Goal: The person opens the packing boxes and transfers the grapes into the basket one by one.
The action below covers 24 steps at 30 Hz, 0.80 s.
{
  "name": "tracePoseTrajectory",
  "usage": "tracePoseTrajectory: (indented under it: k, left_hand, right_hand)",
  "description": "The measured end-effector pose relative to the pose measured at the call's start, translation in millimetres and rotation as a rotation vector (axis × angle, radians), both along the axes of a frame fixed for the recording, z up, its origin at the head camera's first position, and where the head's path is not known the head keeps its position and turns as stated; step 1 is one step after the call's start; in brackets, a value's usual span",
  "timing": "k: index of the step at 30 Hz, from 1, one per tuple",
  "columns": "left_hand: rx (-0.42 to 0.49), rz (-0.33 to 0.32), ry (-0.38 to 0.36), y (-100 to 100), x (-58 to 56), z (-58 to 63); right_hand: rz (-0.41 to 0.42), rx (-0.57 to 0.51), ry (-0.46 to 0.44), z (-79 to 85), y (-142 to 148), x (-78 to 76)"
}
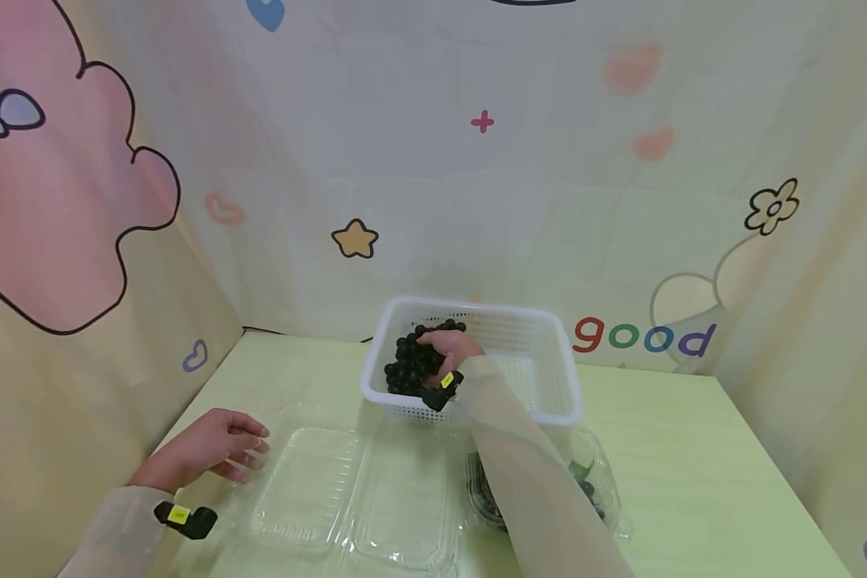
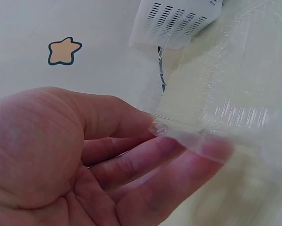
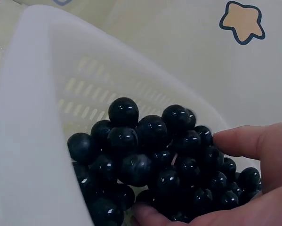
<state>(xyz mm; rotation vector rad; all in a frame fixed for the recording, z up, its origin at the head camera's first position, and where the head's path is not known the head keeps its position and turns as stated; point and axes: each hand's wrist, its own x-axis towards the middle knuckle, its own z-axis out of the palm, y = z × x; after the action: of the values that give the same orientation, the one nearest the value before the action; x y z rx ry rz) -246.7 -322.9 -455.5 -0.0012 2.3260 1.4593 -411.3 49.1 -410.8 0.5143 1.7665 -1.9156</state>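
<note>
A bunch of dark grapes [image 1: 406, 365] lies at the left end of a white plastic basket [image 1: 559, 393]. My right hand [image 1: 451, 350] reaches into the basket and holds the bunch between thumb and fingers; the right wrist view shows the glossy grapes [image 3: 152, 132] close to the basket wall, some fingers hidden beneath them. An open clear plastic clamshell box [image 1: 350, 490] lies flat in front of the basket. At its left edge is my left hand [image 1: 224, 445]. In the left wrist view, thumb and fingers pinch the clear rim [image 2: 192, 141] of that box.
Under my right forearm stands another clear clamshell [image 1: 610, 474] with dark grapes and a bit of green in it. Everything rests on a pale yellow table [image 1: 694, 466]. A printed curtain [image 1: 433, 160] closes off the back and sides.
</note>
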Motion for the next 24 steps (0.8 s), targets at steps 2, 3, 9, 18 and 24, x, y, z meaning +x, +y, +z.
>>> tracePoseTrajectory:
  k: [2,3,9,18,24]
  left_hand:
    - [-0.001,0.006,0.003,0.4,0.7,-0.4]
    - [0.0,0.01,0.004,0.7,0.9,-0.6]
    - [0.0,0.017,0.011,0.9,0.9,-2.4]
    - [-0.039,0.042,0.0,4.8,3.1,2.5]
    - [-0.137,0.075,0.052,9.9,4.0,9.2]
  right_hand:
    - [0.021,0.013,0.007,-1.4,1.2,0.4]
    - [0.029,0.015,0.007,-2.2,1.8,0.5]
    - [0.039,-0.01,0.002,-5.6,5.4,-0.8]
    - [0.024,-0.065,-0.045,-4.6,13.0,4.0]
    - [-0.016,-0.103,-0.064,-2.9,16.1,9.9]
